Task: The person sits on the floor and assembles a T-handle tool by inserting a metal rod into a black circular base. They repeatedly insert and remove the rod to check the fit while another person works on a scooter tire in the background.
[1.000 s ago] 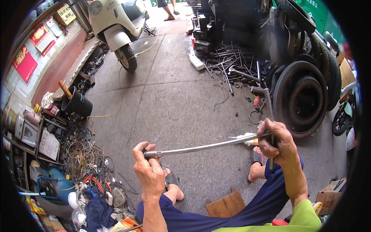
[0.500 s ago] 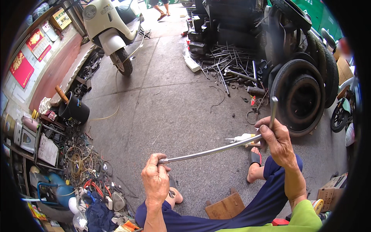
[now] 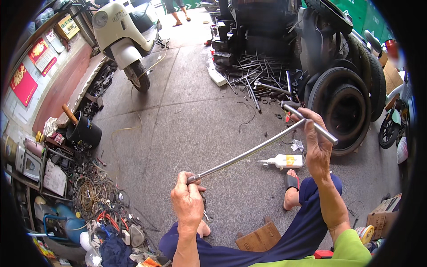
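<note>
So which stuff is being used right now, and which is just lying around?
In use:
- long metal T-handle wrench
- left hand, gripping its lower end
- right hand, gripping its crossbar

Just lying about:
- white squeeze bottle
- stacked tyres
- pile of metal rods
- white scooter
- black bucket

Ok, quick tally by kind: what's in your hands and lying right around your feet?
T-handle wrench, held at its ends by left hand and right hand: 1
White squeeze bottle: 1
Black sandal: 1
Wooden block: 1
Total: 4
</note>
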A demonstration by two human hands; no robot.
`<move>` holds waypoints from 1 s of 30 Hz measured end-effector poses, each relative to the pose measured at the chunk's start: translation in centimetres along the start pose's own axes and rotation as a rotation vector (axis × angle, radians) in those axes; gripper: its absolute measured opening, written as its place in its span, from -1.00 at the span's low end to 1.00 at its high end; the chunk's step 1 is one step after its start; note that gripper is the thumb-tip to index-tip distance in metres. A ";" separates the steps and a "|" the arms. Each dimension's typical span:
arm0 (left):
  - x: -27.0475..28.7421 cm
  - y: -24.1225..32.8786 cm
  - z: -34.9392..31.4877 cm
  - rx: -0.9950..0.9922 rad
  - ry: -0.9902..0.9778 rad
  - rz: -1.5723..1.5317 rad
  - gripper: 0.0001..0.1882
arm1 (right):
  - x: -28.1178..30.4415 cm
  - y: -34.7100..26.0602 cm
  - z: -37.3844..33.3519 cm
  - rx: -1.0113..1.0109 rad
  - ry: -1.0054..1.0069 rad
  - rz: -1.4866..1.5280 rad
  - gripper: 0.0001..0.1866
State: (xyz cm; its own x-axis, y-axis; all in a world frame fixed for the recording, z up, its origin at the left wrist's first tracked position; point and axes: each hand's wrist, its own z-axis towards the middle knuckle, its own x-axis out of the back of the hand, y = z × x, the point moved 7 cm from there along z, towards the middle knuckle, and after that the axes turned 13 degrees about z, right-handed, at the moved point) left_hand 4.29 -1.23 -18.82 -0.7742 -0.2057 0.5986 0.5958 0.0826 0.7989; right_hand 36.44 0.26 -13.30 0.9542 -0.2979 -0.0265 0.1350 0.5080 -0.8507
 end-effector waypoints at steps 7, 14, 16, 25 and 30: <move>-2.8 0.9 -0.6 0.005 -0.117 -0.109 -0.83 | -0.7 -0.2 0.7 -0.135 0.199 0.726 -0.49; -4.8 0.3 -0.9 0.075 -0.197 -0.176 -0.82 | -1.8 2.0 1.4 -0.546 0.153 1.476 -0.44; -5.2 -0.4 -0.9 0.092 -0.198 -0.216 -0.82 | -1.7 3.4 1.2 -0.624 0.147 1.403 -0.47; -6.0 -0.8 -2.2 0.173 -0.320 -0.283 -0.85 | -0.7 4.7 0.5 -0.755 0.238 1.233 -0.38; -7.0 -1.0 -2.6 0.273 -0.423 -0.360 -0.89 | -2.3 4.3 -0.8 -0.700 0.285 1.044 -0.57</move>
State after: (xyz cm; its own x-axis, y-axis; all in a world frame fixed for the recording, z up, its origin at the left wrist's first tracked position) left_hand 9.67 -2.40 -23.94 -0.9676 0.1324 0.2151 0.2480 0.3376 0.9080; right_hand 34.61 2.44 -17.32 0.4209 -0.2235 -0.8791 -0.8874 0.0996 -0.4502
